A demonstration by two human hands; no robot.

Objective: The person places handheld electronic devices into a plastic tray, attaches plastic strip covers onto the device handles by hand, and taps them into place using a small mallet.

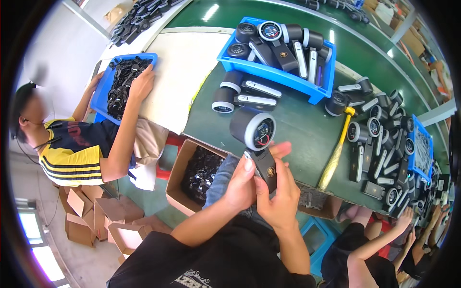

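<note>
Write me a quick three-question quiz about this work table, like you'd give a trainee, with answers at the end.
1. True or false: the left hand and right hand both touch the round-headed device.
2. Where does the yellow hammer-shaped tool lie?
A) In a cardboard box
B) On the green table
C) On the floor
3. What colour is the tray heaped with similar devices?

Key: 1. True. 2. B. 3. Blue.

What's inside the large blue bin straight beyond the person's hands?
The blue bin holds a heap of dark, round-headed devices resembling the held device. Those on top cover whatever lies beneath, so the lower contents cannot be seen.
</note>
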